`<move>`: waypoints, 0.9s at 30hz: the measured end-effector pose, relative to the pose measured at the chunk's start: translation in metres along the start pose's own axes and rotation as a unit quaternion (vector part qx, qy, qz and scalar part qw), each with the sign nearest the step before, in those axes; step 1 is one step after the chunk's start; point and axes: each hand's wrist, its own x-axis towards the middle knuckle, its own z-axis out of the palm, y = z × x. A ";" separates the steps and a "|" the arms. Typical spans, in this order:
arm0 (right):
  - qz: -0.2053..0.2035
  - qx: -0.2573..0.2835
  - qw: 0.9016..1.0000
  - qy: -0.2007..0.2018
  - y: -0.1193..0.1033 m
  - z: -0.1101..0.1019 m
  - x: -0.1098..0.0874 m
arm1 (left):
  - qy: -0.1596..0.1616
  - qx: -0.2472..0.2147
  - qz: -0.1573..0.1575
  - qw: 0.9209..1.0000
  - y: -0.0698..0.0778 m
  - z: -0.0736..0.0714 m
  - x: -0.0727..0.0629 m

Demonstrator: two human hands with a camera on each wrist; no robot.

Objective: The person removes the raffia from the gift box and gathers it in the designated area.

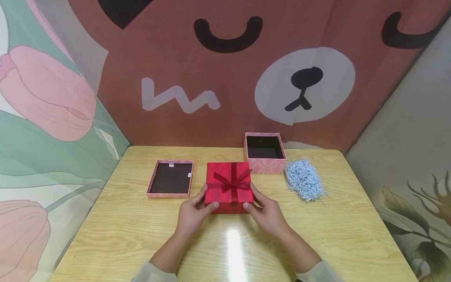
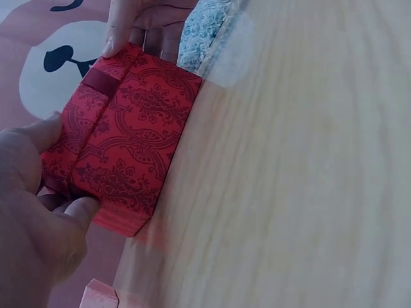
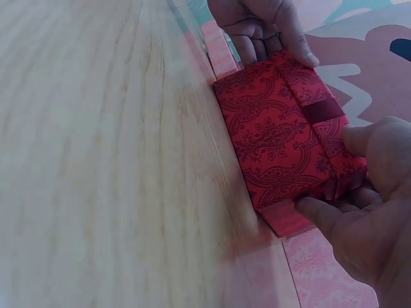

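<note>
A red patterned gift box (image 1: 228, 196) with a dark red ribbon and bow (image 1: 233, 184) stands lidded in the middle of the table. My left hand (image 1: 193, 211) grips its left side, thumb on the front face and fingers along the side. On the right side my right hand (image 1: 267, 213) holds it in the same way. Close up, the left wrist view shows the left hand (image 2: 38, 212) on the box (image 2: 128, 128), whose front faces the camera. In the right wrist view the right hand (image 3: 366, 224) is around the box's near corner. What is inside the box is hidden.
An open pink box (image 1: 266, 166) with a dark inside stands behind, to the right. Its matching lid (image 1: 170, 195) lies inside up at the left. A heap of pale blue shredded paper (image 1: 305, 180) lies at the right. Printed cloths (image 1: 225, 70) hang behind the wooden table (image 1: 123, 235).
</note>
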 end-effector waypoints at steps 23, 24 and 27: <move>0.019 -0.017 0.999 0.033 0.005 -0.025 -0.009 | -0.043 -0.022 0.022 0.999 0.003 0.027 0.002; 0.017 -0.024 0.999 0.037 0.006 -0.026 -0.009 | -0.043 -0.019 0.026 0.999 0.003 0.028 0.003; 0.011 -0.032 0.999 0.042 0.006 -0.027 -0.009 | -0.040 -0.021 0.036 0.998 0.001 0.032 0.005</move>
